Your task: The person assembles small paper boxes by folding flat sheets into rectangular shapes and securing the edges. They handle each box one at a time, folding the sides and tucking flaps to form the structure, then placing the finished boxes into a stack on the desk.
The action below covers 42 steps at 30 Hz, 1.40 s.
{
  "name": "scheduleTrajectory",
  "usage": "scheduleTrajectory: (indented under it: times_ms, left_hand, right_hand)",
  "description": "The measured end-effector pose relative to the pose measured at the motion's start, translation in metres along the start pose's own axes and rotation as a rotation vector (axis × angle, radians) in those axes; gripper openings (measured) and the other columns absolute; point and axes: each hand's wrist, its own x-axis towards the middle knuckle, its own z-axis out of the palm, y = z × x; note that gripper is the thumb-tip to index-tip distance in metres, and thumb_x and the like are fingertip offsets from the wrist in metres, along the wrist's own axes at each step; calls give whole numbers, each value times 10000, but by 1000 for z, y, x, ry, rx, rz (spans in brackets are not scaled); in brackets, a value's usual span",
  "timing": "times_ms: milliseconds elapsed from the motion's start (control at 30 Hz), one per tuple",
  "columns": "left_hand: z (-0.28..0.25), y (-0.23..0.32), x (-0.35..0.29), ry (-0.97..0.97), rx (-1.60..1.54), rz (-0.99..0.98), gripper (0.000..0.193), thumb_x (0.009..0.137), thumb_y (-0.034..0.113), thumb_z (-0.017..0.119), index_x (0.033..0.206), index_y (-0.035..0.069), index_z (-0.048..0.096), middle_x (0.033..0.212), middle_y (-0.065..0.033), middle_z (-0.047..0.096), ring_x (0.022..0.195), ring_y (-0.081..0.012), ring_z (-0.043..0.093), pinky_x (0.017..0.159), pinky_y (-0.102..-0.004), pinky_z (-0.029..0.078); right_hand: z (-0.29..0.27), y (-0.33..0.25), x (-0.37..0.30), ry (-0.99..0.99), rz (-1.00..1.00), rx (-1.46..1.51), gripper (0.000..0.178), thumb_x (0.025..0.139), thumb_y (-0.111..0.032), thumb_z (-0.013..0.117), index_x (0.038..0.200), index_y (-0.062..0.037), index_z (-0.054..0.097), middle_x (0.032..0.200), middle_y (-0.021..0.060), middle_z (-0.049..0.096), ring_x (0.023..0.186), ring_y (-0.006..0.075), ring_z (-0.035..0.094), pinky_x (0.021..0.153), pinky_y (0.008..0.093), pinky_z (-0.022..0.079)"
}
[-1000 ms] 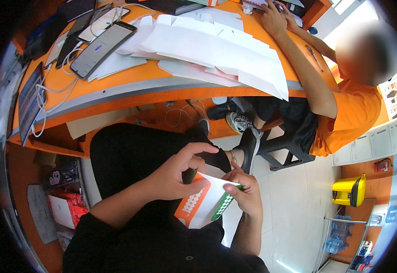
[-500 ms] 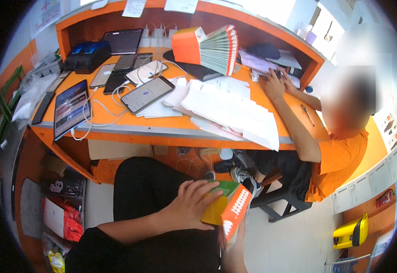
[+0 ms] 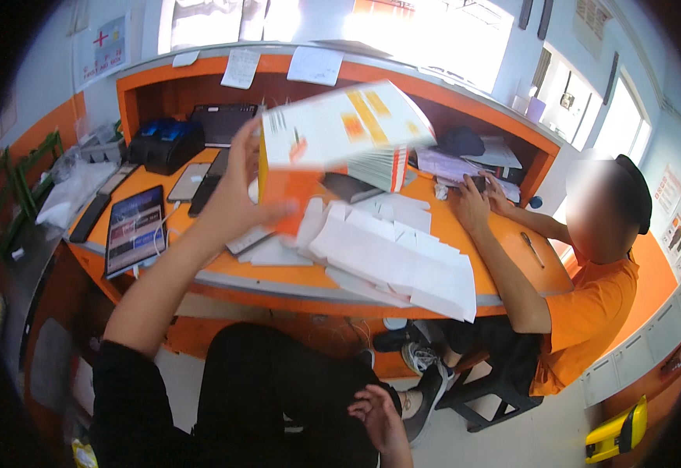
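My left hand (image 3: pixel 235 191) is raised over the desk and grips a white, orange and yellow cardboard box (image 3: pixel 333 129) by its left end. The thumb lies across its orange side, a little blurred. Partly hidden behind and below that box is a fanned stack of flat pieces (image 3: pixel 383 168) with orange edges. Low over my lap, my right hand (image 3: pixel 375 413) is open and holds nothing, its fingers loosely bent. White unfolded paper sheets (image 3: pixel 391 253) lie on the orange desk (image 3: pixel 504 261) below the box.
A tablet (image 3: pixel 136 230), several phones and a black device (image 3: pixel 165 144) sit at the desk's left. At the right, a person in an orange shirt (image 3: pixel 590 320) handles a small dark object on the desk. A screwdriver (image 3: pixel 532 248) lies near that person. A black stool (image 3: pixel 496 386) stands below.
The box has gone from my lap up to the fanned stack in my left hand. My right hand has let go of it. The view has tilted upward.
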Motion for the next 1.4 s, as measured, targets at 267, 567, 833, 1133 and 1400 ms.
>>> scheduleTrajectory:
  times_ms: [267, 567, 833, 1133, 1400]
  left_hand:
    - [-28, -118, 147, -158, 449, 6, 965, 645, 209, 825, 1436, 83, 287, 1397, -169, 343, 1320, -297, 334, 1096, -376, 282]
    - [-12, -178, 195, -445, 370, -43, 932, 624, 63, 769, 1443, 114, 326, 1418, -94, 361, 1347, -245, 302, 1130, -361, 228]
    - [-5, -201, 233, -526, 245, -225, 921, 620, -31, 684, 1452, 151, 332, 1425, -82, 390, 1321, -227, 352, 1106, -324, 265]
    - [24, -222, 256, -378, 424, -265, 774, 774, 386, 601, 1440, 80, 349, 1444, -133, 399, 1312, -244, 379, 1079, -332, 281]
    - [6, -193, 258, -338, 349, -326, 639, 742, 480, 614, 1185, 20, 623, 1361, -169, 490, 1228, -262, 484, 1003, -315, 372]
  right_hand:
    - [-29, 15, 29, -215, 86, 450, 405, 966, -357, 472, 1313, -150, 453, 1137, 124, 595, 982, 288, 604, 837, 435, 512]
    - [-34, 21, 43, -249, 174, 433, 394, 960, -344, 488, 1301, -148, 467, 1163, 138, 568, 993, 292, 583, 854, 421, 479]
    - [-17, 10, 47, -208, 224, 440, 407, 929, -345, 544, 1274, -142, 475, 1136, 128, 564, 972, 266, 572, 833, 387, 473]
    - [-12, 10, 50, -245, 235, 449, 430, 937, -353, 526, 1294, -126, 443, 1144, 136, 561, 979, 268, 572, 839, 392, 472]
    - [-15, 9, 51, -240, 231, 436, 435, 939, -350, 523, 1286, -103, 437, 1138, 146, 561, 990, 276, 564, 855, 398, 464]
